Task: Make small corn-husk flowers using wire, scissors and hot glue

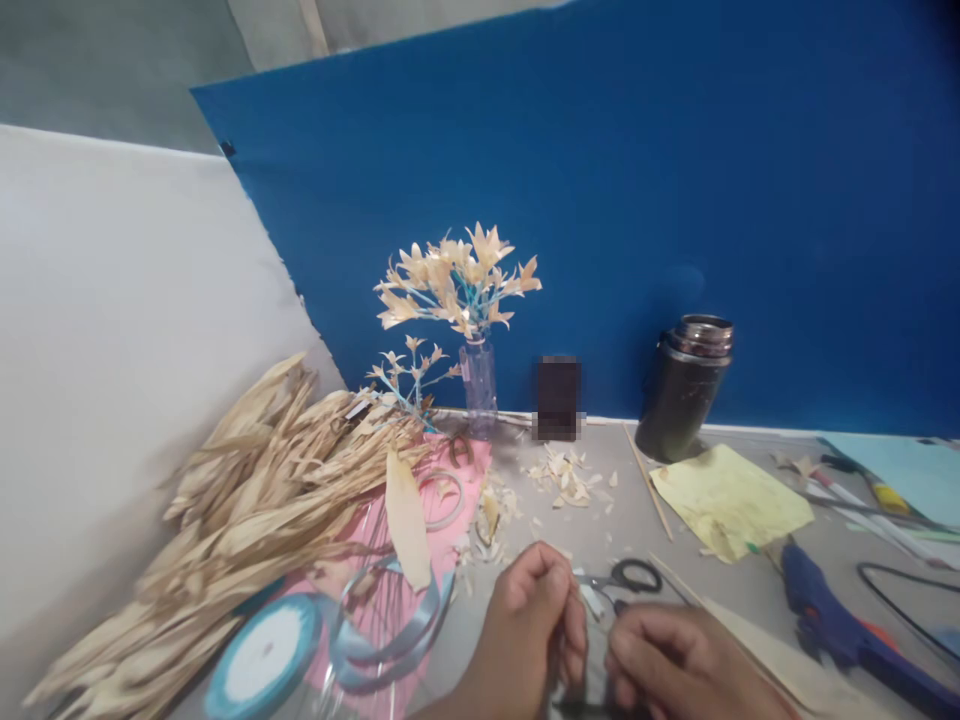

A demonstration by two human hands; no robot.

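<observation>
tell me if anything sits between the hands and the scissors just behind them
Nothing visible does. The scissors lie on the grey table right behind the left hand and right hand, with only small husk scraps farther back.

Dried husks (247,480) lay heaped at the left, a ribbon spool (264,655) before them; the flask (684,388) stood right of the vase (479,388), scissors (626,580) before both.

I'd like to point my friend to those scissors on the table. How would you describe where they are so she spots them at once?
Start at the blue backboard and drop to the grey table below it. Just beyond the left hand and right hand lie the scissors. Their black loop handles set them apart from the pale husk scraps and thin wooden sticks nearby.
</observation>
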